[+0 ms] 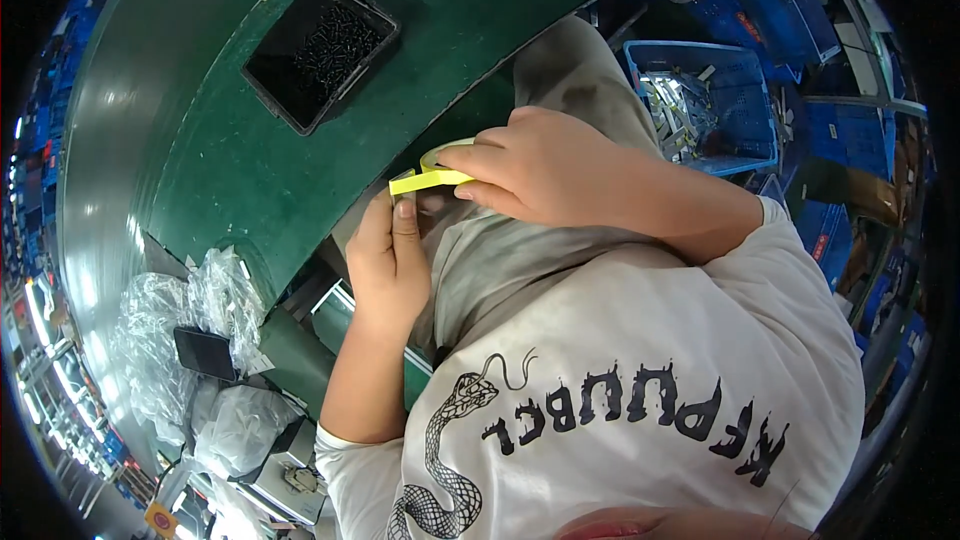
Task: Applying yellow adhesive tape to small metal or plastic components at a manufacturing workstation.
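Note:
My right hand (545, 165) is closed around a roll of bright yellow tape (432, 178) above my lap. A strip of the tape runs leftward off the roll to the fingertips of my left hand (388, 255). There the left thumb and fingers pinch a small, pale, shiny piece (403, 192), mostly hidden by the fingers, with the tape's end lying against its upper part. The two hands are close together, just off the edge of the green bench (440, 60).
On the bench stands a black bin (270, 90) with many small black parts. Clear plastic bags (155, 330) and a dark phone-like slab (205, 352) lie at the left. A blue crate (750, 70) of small pale parts is at the right, near more blue bins (835, 140).

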Demonstrator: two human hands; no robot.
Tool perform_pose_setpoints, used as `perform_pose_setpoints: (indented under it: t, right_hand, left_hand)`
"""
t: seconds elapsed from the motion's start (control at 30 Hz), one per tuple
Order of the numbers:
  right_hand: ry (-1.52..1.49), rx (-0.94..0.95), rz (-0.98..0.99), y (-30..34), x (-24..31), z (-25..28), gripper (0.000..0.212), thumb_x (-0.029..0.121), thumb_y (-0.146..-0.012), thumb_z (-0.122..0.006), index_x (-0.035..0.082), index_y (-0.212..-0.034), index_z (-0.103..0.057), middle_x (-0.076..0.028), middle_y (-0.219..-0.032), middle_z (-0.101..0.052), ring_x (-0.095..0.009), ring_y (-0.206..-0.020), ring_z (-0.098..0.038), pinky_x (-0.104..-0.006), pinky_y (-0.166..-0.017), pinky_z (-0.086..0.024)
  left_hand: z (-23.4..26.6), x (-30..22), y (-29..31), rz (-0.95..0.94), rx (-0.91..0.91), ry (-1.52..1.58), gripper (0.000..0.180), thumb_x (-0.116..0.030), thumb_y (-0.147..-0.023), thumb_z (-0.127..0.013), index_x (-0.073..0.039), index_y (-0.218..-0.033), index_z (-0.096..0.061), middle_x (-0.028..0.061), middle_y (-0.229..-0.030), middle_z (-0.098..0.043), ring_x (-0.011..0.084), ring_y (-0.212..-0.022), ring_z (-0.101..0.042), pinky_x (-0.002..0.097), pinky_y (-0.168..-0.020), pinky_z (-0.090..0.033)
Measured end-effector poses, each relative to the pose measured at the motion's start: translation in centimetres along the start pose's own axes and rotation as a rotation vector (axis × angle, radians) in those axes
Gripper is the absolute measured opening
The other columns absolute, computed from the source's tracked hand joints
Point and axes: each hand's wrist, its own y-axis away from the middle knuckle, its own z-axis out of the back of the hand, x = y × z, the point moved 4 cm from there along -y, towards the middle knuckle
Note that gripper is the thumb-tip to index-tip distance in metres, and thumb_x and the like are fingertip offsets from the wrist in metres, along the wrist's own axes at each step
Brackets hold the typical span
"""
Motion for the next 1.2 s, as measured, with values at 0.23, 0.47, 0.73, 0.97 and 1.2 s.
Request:
perform_pose_setpoints:
  t: [0.23,0.47,0.73,0.97,1.2]
  right_hand:
    - [-0.01,0.022,-0.025,-0.1,0.1,0.1,0.037,0.026,-0.09,-0.066,0.009,-0.124,-0.061,-0.003,-0.084,-0.066,-0.021,-0.069,-0.062,-0.0336,-0.065,-0.045]
    - [-0.034,0.021,-0.024,0.0,-0.3,-0.2,0.036,0.026,-0.091,-0.066,0.01,-0.123,-0.061,-0.004,-0.084,-0.067,-0.021,-0.07,-0.062,-0.0335,-0.065,-0.045]
    - [-0.058,0.039,0.069,0.0,-0.5,-0.7,0.036,0.026,-0.089,-0.066,0.01,-0.122,-0.06,-0.003,-0.078,-0.065,-0.022,-0.064,-0.062,-0.0337,-0.061,-0.046]
    - [0.01,-0.04,0.254,-0.4,-2.2,2.5,0.033,0.02,-0.083,-0.068,0.018,-0.116,-0.065,0.0,-0.078,-0.057,-0.02,-0.061,-0.055,-0.0329,-0.061,-0.043]
    - [0.023,-0.037,0.202,-7.9,-5.4,10.4,0.022,0.025,-0.094,-0.058,0.015,-0.111,-0.068,-0.007,-0.086,-0.063,-0.03,-0.084,-0.062,-0.0423,-0.072,-0.048]
  left_hand:
    - [-0.3,0.7,0.5,0.018,0.065,0.365,0.027,-0.016,-0.106,-0.043,0.005,-0.111,-0.059,0.0093,-0.092,-0.07,0.013,-0.077,-0.062,0.0261,-0.071,-0.05]
    - [-0.5,0.5,0.7,0.008,0.098,0.425,0.027,-0.015,-0.105,-0.042,0.006,-0.112,-0.058,0.01,-0.09,-0.068,0.014,-0.075,-0.06,0.0272,-0.072,-0.049]
    - [-1.4,1.6,0.3,0.112,0.176,0.736,0.018,-0.013,-0.102,-0.047,0.001,-0.097,-0.059,0.0076,-0.083,-0.065,0.0138,-0.073,-0.061,0.0267,-0.071,-0.048]
    - [-1.7,-0.5,-1.3,0.313,-0.068,0.589,0.022,-0.016,-0.099,-0.058,0.0,-0.089,-0.068,0.001,-0.072,-0.062,0.0078,-0.063,-0.056,0.0227,-0.059,-0.043]
    - [2.1,-8.2,-10.3,0.267,-0.142,0.185,0.026,-0.023,-0.094,-0.06,-0.002,-0.082,-0.069,-0.0014,-0.062,-0.056,0.0068,-0.052,-0.046,0.0252,-0.048,-0.033]
